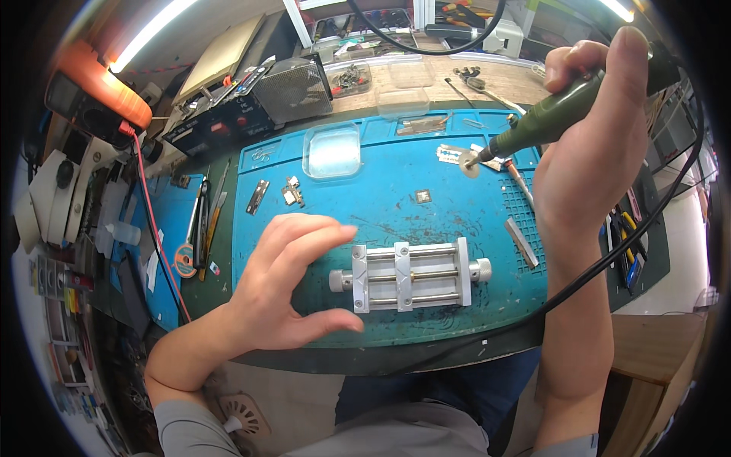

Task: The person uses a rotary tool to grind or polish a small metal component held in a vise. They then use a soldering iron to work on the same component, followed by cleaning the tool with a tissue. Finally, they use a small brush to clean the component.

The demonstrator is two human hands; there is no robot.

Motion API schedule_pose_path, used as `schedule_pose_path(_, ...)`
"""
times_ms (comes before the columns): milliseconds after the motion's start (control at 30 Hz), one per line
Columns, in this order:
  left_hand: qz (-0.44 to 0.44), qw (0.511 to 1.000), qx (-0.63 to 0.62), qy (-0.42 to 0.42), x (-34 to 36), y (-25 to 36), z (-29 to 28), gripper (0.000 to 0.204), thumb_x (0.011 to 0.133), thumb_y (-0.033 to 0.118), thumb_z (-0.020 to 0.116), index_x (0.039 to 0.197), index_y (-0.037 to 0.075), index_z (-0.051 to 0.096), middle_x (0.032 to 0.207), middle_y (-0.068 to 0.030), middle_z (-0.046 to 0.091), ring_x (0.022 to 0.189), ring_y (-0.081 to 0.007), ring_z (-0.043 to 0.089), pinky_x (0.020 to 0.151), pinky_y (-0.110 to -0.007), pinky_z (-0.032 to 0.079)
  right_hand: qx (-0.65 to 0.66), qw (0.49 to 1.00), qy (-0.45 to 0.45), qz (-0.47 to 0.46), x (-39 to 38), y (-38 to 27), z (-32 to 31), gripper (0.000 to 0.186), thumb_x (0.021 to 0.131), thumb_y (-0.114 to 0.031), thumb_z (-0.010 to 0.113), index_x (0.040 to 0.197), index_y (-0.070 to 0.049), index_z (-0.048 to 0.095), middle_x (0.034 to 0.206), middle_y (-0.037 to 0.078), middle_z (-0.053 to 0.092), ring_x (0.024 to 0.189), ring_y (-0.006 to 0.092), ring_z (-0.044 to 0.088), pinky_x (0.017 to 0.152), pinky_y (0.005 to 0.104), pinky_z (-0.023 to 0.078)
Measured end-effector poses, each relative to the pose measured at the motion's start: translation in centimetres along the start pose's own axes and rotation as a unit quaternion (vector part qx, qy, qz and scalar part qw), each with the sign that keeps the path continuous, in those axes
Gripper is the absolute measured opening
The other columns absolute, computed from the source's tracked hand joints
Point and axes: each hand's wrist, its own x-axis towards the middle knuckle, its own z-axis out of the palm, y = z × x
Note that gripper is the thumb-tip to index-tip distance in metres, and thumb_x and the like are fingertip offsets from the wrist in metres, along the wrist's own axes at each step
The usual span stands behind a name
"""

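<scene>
My right hand [590, 137] is raised at the upper right, wrapped round a green corded rotary tool [550, 114] with a thin disc [469, 162] on its tip, which is over a razor blade and other small tools. My left hand [289, 274] hovers at the left end of a silver metal sliding vise [415, 274], thumb and fingers spread with nothing between them. The vise lies on the blue mat [381, 209], its knurled knobs at either end. A small square chip [423, 196] lies behind it, and a metal bar [521, 242] to its right.
A clear tray [331, 151] and small metal parts [292, 192] lie farther back. A power unit [228, 114] stands behind, an orange multimeter [99, 91] with leads at left. A black cable [632, 242] runs past my right wrist. Knives [213, 213] lie left, more tools [628, 251] right.
</scene>
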Motion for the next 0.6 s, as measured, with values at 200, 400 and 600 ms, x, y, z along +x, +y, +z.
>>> schedule_pose_path(200,0.008,0.995,0.063,-0.076,0.2,-0.4,0.0,0.082,0.066,0.034,0.094,0.133,0.001,0.062,0.123,-0.0123,0.068,0.109,-0.0308,0.061,0.096,-0.041,0.046,-0.017,0.999,0.001,-0.028,0.1,-0.6,0.7,0.05,0.105,-0.052,0.055,0.097,-0.004,0.066,0.086,0.003,0.065,0.076,0.0103,0.058,0.073,0.0225,0.048)
schedule_pose_path(400,0.001,0.994,0.073,-0.081,0.2,0.1,-0.2,0.078,0.07,0.037,0.093,0.131,0.0,0.063,0.123,-0.0136,0.069,0.109,-0.0309,0.063,0.097,-0.042,0.047,-0.077,0.99,0.104,0.059,-0.9,-3.0,3.0,0.057,0.102,-0.06,0.056,0.078,-0.008,0.064,0.068,0.005,0.061,0.062,0.0125,0.057,0.065,0.0261,0.044)
schedule_pose_path(600,0.016,0.999,0.047,-0.008,0.4,-0.7,-1.2,0.062,0.077,0.037,0.088,0.124,0.002,0.069,0.117,-0.0124,0.071,0.106,-0.0293,0.066,0.093,-0.039,0.051,-0.025,0.995,-0.076,0.06,-0.3,-1.2,0.0,0.032,0.096,-0.034,0.077,0.107,-0.004,0.076,0.088,0.002,0.071,0.072,0.0082,0.062,0.067,0.0202,0.049)
